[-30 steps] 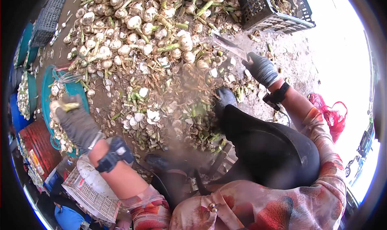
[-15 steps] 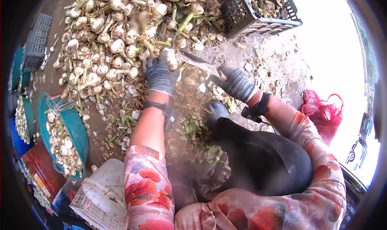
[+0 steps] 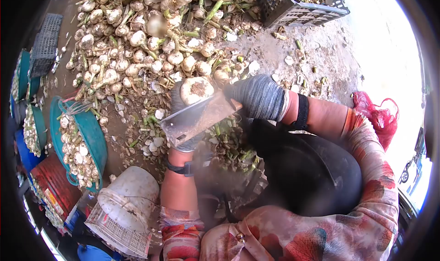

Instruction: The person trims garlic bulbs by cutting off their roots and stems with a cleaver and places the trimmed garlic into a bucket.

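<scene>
My left hand [image 3: 178,103], in a grey glove, is closed around a large white garlic bulb [image 3: 195,88] with soil on its face. My right hand [image 3: 259,96], also gloved, grips a wide-bladed cleaver [image 3: 200,120]. The blade slants across the front of the bulb and covers part of my left hand; whether its edge touches the bulb I cannot tell. Just beyond both hands lies a big heap of garlic bulbs [image 3: 123,64], many with green stems on them. Trimmed stems and peelings [image 3: 229,144] litter the ground below the blade.
At the upper right stands a black crate [image 3: 302,13] of scraps. To the left are a teal basin [image 3: 94,146] with garlic, a white bucket [image 3: 130,192] and a dark crate [image 3: 46,41]. A red mesh bag [image 3: 382,123] lies at the right.
Both hands have come closer to my body. The garlic bulb has turned, and the cleaver has swung left and down so its broad side now crosses in front of the bulb.
</scene>
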Available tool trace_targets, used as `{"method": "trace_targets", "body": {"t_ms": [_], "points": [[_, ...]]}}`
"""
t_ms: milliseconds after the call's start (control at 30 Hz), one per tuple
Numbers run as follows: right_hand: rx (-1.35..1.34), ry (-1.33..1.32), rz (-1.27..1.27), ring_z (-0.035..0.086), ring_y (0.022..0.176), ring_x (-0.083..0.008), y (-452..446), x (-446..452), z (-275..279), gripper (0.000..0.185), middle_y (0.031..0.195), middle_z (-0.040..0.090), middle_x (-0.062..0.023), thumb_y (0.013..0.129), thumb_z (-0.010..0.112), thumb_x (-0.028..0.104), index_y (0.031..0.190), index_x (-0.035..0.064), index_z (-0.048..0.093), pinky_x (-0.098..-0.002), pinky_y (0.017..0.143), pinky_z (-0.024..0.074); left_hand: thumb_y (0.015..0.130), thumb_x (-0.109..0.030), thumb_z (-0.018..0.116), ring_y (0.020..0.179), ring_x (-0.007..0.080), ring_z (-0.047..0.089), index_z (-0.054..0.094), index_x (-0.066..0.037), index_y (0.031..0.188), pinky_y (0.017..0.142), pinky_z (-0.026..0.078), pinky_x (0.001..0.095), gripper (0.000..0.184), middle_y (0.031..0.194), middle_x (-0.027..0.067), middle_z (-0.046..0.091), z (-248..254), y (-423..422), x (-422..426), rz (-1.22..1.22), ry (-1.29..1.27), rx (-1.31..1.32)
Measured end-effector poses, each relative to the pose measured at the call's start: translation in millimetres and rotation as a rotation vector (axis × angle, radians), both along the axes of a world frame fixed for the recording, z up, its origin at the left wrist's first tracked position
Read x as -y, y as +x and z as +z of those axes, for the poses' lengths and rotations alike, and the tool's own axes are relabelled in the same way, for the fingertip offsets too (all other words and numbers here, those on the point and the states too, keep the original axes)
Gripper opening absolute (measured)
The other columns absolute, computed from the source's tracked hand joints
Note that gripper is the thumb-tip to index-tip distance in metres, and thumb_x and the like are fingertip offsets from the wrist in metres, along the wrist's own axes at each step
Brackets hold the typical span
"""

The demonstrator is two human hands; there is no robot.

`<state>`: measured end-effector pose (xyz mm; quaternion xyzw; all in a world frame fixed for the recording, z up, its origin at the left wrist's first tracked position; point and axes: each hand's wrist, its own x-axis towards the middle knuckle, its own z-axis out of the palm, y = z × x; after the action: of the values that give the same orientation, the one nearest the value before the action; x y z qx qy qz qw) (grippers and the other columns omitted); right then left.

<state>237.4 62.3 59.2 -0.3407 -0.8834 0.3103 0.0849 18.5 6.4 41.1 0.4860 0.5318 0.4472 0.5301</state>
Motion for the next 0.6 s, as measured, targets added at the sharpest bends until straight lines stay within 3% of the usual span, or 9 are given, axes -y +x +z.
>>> {"method": "trace_targets", "body": {"t_ms": [67, 167, 200, 233, 333, 367, 433, 467, 600], "points": [[0.027, 0.014, -0.010, 0.065, 0.067, -0.0360, -0.8, -2.5, -7.5, 0.025, 0.070, 0.062, -0.0135, 0.076, 0.061, 0.017, 0.100, 0.0122, 0.056, -0.0457, 0.056, 0.0491, 0.077, -0.011, 0.075, 0.109, 0.0192, 0.054, 0.036, -0.002, 0.133, 0.094, 0.046, 0.0317, 0.068, 0.121, 0.0119, 0.052, 0.5, 1.6, 5.2, -0.009, 0.101, -0.206], [0.076, 0.007, -0.027, 0.065, 0.068, -0.0362, 4.3, -4.9, -11.0, 0.025, 0.070, 0.062, -0.0137, 0.075, 0.061, 0.016, 0.098, 0.0108, 0.057, -0.0459, 0.057, 0.0492, 0.075, -0.011, 0.076, 0.107, 0.0192, 0.054, 0.039, -0.002, 0.129, 0.092, 0.047, 0.0321, 0.066, 0.119, 0.0117, 0.053, 2.4, 12.4, 8.1, 0.100, 0.021, -0.037], [0.105, 0.005, -0.064, 0.065, 0.069, -0.0363, 7.8, -8.8, -21.5, 0.025, 0.070, 0.063, -0.0144, 0.076, 0.061, 0.018, 0.100, 0.0100, 0.058, -0.0453, 0.059, 0.0499, 0.073, -0.007, 0.078, 0.104, 0.0196, 0.056, 0.038, -0.003, 0.127, 0.088, 0.049, 0.0328, 0.067, 0.116, 0.0118, 0.054, 3.4, 5.2, 6.4, -0.021, 0.171, -0.321], [0.129, 0.007, -0.097, 0.065, 0.070, -0.0365, 9.8, -16.9, -32.4, 0.025, 0.071, 0.064, -0.0151, 0.078, 0.061, 0.020, 0.101, 0.0092, 0.059, -0.0447, 0.060, 0.0505, 0.073, -0.007, 0.078, 0.104, 0.0196, 0.056, 0.038, -0.003, 0.127, 0.088, 0.049, 0.0328, 0.067, 0.116, 0.0118, 0.054, 8.8, 5.6, 11.1, -0.022, 0.166, -0.323], [0.421, -0.160, -0.497, 0.065, 0.077, -0.0401, 44.8, -57.1, -57.7, 0.039, 0.080, 0.065, -0.0230, 0.087, 0.061, 0.035, 0.113, 0.0060, 0.060, -0.0474, 0.065, 0.0501, 0.069, -0.007, 0.078, 0.108, 0.0218, 0.055, 0.035, -0.005, 0.131, 0.093, 0.048, 0.0341, 0.076, 0.121, 0.0111, 0.049, 39.7, 16.9, 15.3, 0.062, 0.229, -0.313], [0.332, -0.135, -0.600, 0.067, 0.071, -0.0284, 42.0, -52.5, -57.6, 0.032, 0.073, 0.067, -0.0155, 0.089, 0.061, 0.038, 0.096, 0.0073, 0.064, -0.0401, 0.065, 0.0506, 0.069, -0.007, 0.078, 0.108, 0.0218, 0.055, 0.035, -0.005, 0.131, 0.093, 0.048, 0.0341, 0.076, 0.121, 0.0111, 0.049, 39.3, 16.4, 12.0, 0.090, 0.234, -0.320], [-0.118, -0.419, -0.487, 0.063, 0.070, -0.0188, 22.6, -35.6, -38.2, 0.041, 0.072, 0.066, -0.0115, 0.092, 0.056, 0.047, 0.100, 0.0076, 0.066, -0.0362, 0.067, 0.0498, 0.066, -0.005, 0.081, 0.101, 0.0200, 0.057, 0.036, -0.004, 0.125, 0.087, 0.050, 0.0321, 0.074, 0.114, 0.0123, 0.052, 35.8, 21.1, 3.3, 0.172, 0.111, -0.152], [-0.279, -0.635, -0.466, 0.057, 0.071, -0.0136, 7.5, -26.1, -29.2, 0.046, 0.074, 0.066, -0.0070, 0.091, 0.057, 0.051, 0.107, 0.0091, 0.067, -0.0326, 0.070, 0.0489, 0.069, -0.006, 0.077, 0.112, 0.0208, 0.051, 0.034, -0.007, 0.133, 0.096, 0.047, 0.0336, 0.077, 0.124, 0.0100, 0.047, 29.5, 19.4, 2.8, 0.144, 0.018, -0.097], [-0.224, -0.876, -0.287, 0.060, 0.080, -0.0162, -24.3, -17.6, 14.4, 0.051, 0.089, 0.066, -0.0089, 0.087, 0.062, 0.051, 0.117, 0.0100, 0.063, -0.0319, 0.076, 0.0484, 0.072, -0.025, 0.083, 0.111, 0.0209, 0.052, 0.035, -0.007, 0.135, 0.096, 0.046, 0.0349, 0.082, 0.124, 0.0085, 0.049, 11.0, 17.3, 4.6, 0.085, 0.270, -0.161]]}}
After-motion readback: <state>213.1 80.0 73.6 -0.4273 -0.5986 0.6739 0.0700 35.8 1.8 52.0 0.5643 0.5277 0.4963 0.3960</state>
